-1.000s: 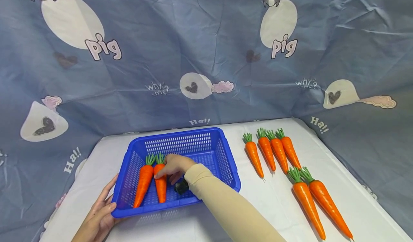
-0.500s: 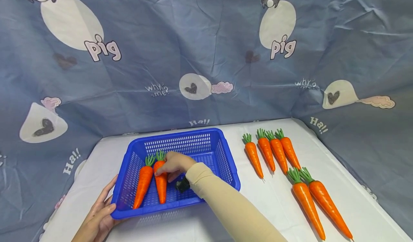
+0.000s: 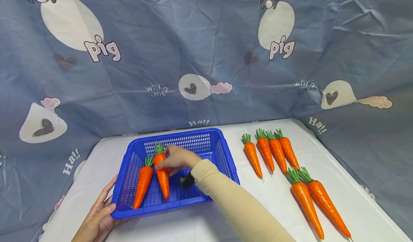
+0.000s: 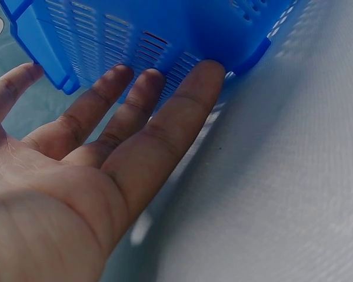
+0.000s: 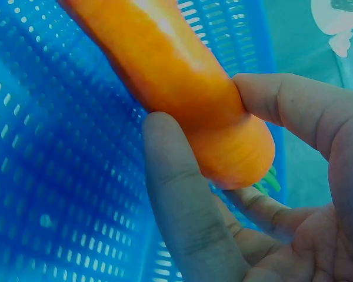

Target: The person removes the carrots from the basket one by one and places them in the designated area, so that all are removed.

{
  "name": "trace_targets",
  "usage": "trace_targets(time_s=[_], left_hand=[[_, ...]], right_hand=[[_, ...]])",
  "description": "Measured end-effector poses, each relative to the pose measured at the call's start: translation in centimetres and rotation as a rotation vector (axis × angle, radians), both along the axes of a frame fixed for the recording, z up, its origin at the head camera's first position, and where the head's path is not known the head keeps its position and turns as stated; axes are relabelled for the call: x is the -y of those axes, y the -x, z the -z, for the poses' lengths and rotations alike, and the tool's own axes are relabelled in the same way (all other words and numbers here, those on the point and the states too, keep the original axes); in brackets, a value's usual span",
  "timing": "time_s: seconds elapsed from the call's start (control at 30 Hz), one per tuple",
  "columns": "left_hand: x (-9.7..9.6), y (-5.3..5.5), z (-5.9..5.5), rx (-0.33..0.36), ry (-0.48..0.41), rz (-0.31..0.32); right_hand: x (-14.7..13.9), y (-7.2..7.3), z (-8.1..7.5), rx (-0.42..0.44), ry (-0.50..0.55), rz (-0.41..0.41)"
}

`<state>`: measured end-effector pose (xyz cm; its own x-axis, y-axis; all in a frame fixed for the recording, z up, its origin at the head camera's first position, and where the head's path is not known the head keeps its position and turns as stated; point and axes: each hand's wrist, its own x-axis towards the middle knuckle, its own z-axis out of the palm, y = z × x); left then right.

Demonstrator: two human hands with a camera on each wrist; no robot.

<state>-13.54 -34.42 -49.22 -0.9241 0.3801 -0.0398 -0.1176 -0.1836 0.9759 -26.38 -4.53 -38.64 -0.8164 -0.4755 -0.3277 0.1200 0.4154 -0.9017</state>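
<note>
My right hand (image 3: 175,159) pinches a carrot (image 3: 162,179) near its leafy top, inside the blue plastic basket (image 3: 175,203). The carrot's tip points toward the basket's near side. In the right wrist view, thumb and fingers lie on both sides of the thick orange end (image 5: 182,76), with a bit of green stem showing behind. A second carrot (image 3: 143,184) lies along the basket's left wall. My left hand (image 3: 98,215) rests against the basket's left side near the front corner; in the left wrist view its fairly straight fingers (image 4: 159,129) touch the slotted outer wall (image 4: 106,35).
Several carrots stand apart on the white tablecloth (image 3: 258,206) right of the basket: a back group (image 3: 277,152) and a front pair (image 3: 308,202). A blue patterned cloth (image 3: 206,55) hangs behind the table. Something black (image 3: 186,180) sits at my right wrist.
My right hand has shifted the pinched carrot slightly back and to the right, widening its gap from the other carrot. The left hand and the basket have stayed in place.
</note>
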Motion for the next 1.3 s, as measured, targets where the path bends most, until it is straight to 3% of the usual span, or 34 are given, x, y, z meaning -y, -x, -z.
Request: trace_targets(time_s=[0.73, 1.1, 1.3], left_hand=[[0.3, 0.2, 0.2, -0.046, -0.069, 0.075], [0.3, 0.3, 0.2, 0.001, -0.01, 0.007], [0.1, 0.2, 0.1, 0.021, 0.015, -0.026]], right_hand=[[-5.5, 0.1, -3.1, -0.163, 0.028, -0.046], [-8.5, -1.4, -4.0, -0.245, 0.009, -0.096], [-9.7, -2.2, -4.6, -0.282, -0.019, -0.078]])
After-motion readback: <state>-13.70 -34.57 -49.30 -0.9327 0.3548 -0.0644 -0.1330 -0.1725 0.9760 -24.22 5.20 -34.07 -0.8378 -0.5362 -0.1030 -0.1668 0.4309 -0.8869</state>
